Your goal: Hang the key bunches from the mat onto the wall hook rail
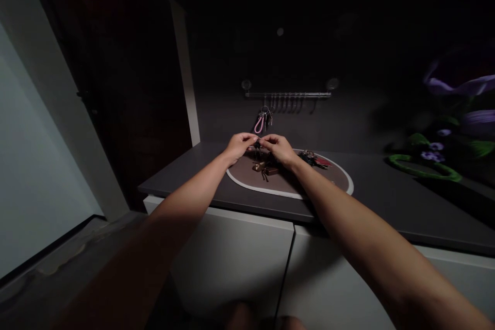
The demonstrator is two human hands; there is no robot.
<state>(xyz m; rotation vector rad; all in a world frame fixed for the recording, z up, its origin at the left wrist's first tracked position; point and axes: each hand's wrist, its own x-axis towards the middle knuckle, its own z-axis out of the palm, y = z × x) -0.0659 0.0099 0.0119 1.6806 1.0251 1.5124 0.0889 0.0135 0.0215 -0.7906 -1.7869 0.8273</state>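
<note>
Above an oval brown mat, my left hand and my right hand meet with pinched fingertips. Between them they grip a key ring, from which small dark keys hang; the details are too dim to make out. On the mat below lie a brownish-gold keychain and a small reddish-brown piece. Right of my right hand, a bunch of keys with a red tag rests on the mat, partly hidden by my wrist.
A clear rail with several hooks is fixed to the dark wall. From its left end hangs a key bunch with a pink strap. Purple artificial flowers with green leaves stand right on the dark countertop. White cabinet doors are below.
</note>
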